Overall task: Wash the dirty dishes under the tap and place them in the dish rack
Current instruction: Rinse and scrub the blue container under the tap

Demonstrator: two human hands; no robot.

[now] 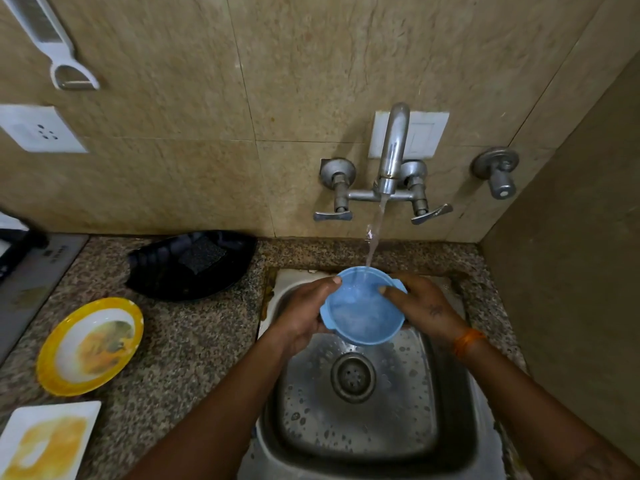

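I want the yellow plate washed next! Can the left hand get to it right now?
Probably not yet. The left hand grips the blue bowl under the tap's water. The yellow plate lies uncovered on the counter on that side, so once the bowl is released, nothing seems to block it.

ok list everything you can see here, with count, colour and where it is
bowl: 1, blue, held over the sink under the running water
tap: 1, grey metal, on the wall, water running
sink: 1, steel, wet, below the bowl
round plate: 1, yellow rim, white, stained, on the counter left of the sink
square plate: 1, white, orange stains, counter at bottom left
black tray: 1, black, counter by the wall, a dark scrub pad in it
valve: 1, grey, wall right of the tap
socket: 1, white, wall at left
peeler: 1, white, hanging top left
left hand: grips the bowl's left side
right hand: fingers inside the bowl, orange wristband
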